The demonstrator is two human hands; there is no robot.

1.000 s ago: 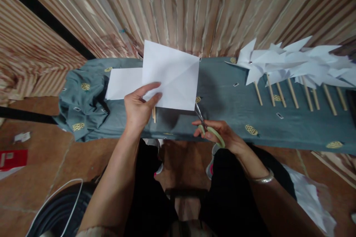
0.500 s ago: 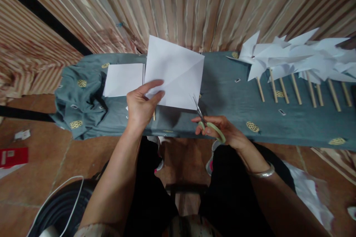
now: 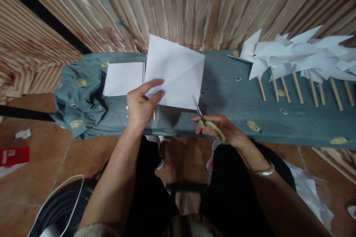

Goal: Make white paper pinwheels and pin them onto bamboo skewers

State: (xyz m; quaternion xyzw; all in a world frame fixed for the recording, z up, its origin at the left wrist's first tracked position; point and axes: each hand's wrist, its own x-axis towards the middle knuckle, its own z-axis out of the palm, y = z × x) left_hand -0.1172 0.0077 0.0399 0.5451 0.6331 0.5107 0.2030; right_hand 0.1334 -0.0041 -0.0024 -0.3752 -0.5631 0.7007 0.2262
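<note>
A square sheet of white paper (image 3: 175, 68) with a diagonal crease is pinched at its lower left by the thumb and fingers of my left hand (image 3: 141, 107). It is held up over the cloth-covered table. My right hand (image 3: 219, 129) grips scissors (image 3: 213, 127) with pale green handles. Their narrow metal blades lie at the sheet's lower right corner, along the crease line there. Behind my left hand, a stack of white paper (image 3: 124, 78) rests on the table. Part of a wooden stick (image 3: 154, 114) shows below the held sheet.
Several white paper pinwheels (image 3: 292, 53) on wooden sticks lie at the right of the table. A grey-green patterned cloth (image 3: 228, 96) covers it. Striped curtains (image 3: 178, 7) hang behind. A red packet (image 3: 13, 156) lies on the floor at left, near a dark round container (image 3: 66, 200).
Hands, sheet and scissors hold nearly the same position. The view has shifted very slightly.
</note>
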